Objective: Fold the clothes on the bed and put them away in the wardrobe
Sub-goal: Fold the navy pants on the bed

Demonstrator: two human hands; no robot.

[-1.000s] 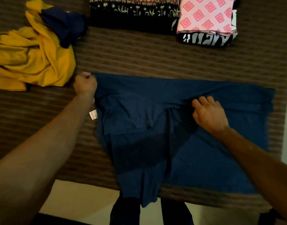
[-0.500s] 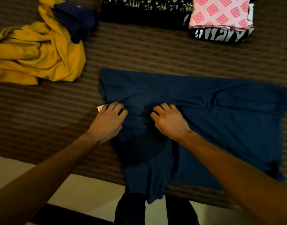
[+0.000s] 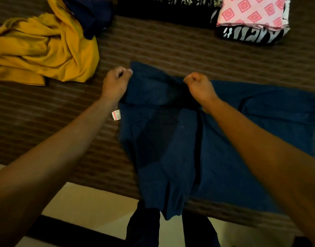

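both hands clench the far edge of the blue garment (image 3: 215, 139): left hand (image 3: 115, 82) at its corner, right hand (image 3: 200, 86) mid-edge. it lies spread on the striped bed (image 3: 171, 49), one end hanging off. yellow cloth (image 3: 46, 50) lies left, folded piles (image 3: 251, 18) beyond.

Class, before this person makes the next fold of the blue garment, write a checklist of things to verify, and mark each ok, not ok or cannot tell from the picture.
1. Left hand grips the blue garment at its far left corner: ok.
2. Right hand pinches the far edge further along: ok.
3. Garment lies wholly on the bed: not ok, one part hangs over the near edge.
4. White tag tucked in: not ok, it sticks out on the left.
5. Yellow garment lies apart from the blue one: ok.
6. Fabric smooth under the forearms: cannot tell.
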